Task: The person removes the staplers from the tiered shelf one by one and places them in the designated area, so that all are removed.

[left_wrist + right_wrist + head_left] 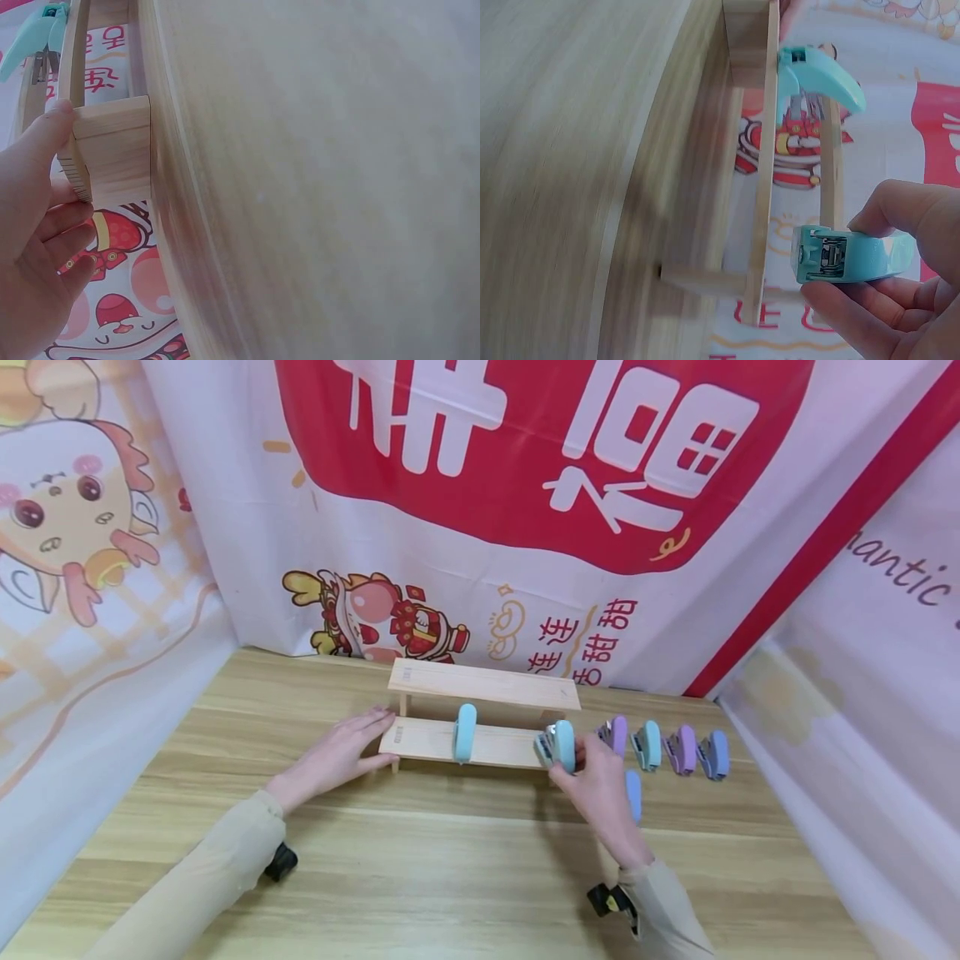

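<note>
A two-step wooden shelf [427,739] stands on the table. My left hand [341,752] holds the left end of its lower step, thumb at the front edge and fingers toward the back. On that step, left of the middle, a teal stapler [465,732] stands with its nose toward the front. My right hand [600,781] pinches a second teal stapler [862,255] between thumb and fingers near the step's right end. In the right wrist view this stapler appears apart from the board.
Right of the shelf stand a purple stapler [618,735], a teal stapler [649,746], another purple stapler [684,749] and a blue stapler [716,755]. A further blue stapler [633,795] is partly hidden by my right hand. Printed cloth [450,527] hangs behind the table.
</note>
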`<state>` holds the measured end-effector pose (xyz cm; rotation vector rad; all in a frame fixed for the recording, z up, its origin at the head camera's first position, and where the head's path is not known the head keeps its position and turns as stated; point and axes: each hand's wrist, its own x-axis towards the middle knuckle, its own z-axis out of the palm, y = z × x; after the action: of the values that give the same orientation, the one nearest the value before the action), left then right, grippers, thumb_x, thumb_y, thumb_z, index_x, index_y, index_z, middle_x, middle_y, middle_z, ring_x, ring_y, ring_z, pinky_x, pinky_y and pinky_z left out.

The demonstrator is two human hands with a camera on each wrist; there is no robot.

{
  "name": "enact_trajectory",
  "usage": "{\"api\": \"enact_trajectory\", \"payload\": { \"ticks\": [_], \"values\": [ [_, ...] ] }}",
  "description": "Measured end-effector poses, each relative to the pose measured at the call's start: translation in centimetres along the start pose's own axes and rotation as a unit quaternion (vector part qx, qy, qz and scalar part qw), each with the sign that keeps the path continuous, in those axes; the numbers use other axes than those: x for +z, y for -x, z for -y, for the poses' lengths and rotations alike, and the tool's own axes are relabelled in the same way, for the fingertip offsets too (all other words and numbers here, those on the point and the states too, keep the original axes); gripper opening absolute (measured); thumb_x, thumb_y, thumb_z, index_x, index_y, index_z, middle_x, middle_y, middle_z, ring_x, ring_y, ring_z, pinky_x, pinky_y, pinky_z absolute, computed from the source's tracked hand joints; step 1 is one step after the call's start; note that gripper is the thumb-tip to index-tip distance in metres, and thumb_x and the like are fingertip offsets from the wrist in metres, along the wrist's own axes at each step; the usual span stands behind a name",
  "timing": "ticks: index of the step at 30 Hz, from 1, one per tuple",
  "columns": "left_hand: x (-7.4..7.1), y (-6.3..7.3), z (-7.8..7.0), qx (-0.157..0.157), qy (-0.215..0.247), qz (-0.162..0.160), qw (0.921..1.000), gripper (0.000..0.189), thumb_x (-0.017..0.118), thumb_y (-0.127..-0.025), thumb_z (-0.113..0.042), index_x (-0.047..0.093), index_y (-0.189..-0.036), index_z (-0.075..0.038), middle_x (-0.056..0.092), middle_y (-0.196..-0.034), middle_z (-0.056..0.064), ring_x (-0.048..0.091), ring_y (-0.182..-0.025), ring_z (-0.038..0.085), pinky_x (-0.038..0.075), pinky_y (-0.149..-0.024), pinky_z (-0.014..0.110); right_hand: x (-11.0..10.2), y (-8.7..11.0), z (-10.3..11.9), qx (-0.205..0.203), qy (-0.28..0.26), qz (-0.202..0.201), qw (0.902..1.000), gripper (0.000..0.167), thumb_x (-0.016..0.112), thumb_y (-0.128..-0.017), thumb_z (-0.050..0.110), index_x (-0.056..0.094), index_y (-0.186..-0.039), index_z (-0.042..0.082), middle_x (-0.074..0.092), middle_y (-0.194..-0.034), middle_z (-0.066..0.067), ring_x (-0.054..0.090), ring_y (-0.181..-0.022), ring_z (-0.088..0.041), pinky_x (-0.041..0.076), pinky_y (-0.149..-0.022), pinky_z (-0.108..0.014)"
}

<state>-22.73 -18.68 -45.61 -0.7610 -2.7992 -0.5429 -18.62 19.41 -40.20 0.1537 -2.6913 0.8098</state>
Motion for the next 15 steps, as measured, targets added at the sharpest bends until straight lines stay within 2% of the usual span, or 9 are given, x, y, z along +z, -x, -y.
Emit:
{"api": "enact_trajectory", "payload": {
  "ticks": [8,15],
  "values": [
    [0.1,0.0,0.1,0.002,0.001,-0.002,1.0000,0.071,0.072,-0.090,-0.037,0.048,-0.144,0.002,0.048,-0.149,0.024,0.046,-0.139,0.041,0.039,-0.115,0.059,-1.9,0.5,-2.1,0.015,0.001,-0.023,0.9996,0.028,0.075,-0.076,0.007,0.060,-0.098,-0.001,0.071,-0.091,-0.018,0.069,-0.079,-0.027,0.063,-0.069,-0.038],
    [-0.1,0.0,0.0,0.002,0.002,0.000,1.0000,0.071,0.072,-0.090,-0.038,0.048,-0.144,0.002,0.048,-0.150,0.024,0.046,-0.139,0.041,0.039,-0.115,0.059,-3.7,1.0,-3.7,0.057,0.020,-0.033,0.9976,0.029,0.073,-0.078,0.010,0.060,-0.102,-0.001,0.070,-0.092,-0.018,0.068,-0.080,-0.027,0.061,-0.066,-0.034]
  ]
}}
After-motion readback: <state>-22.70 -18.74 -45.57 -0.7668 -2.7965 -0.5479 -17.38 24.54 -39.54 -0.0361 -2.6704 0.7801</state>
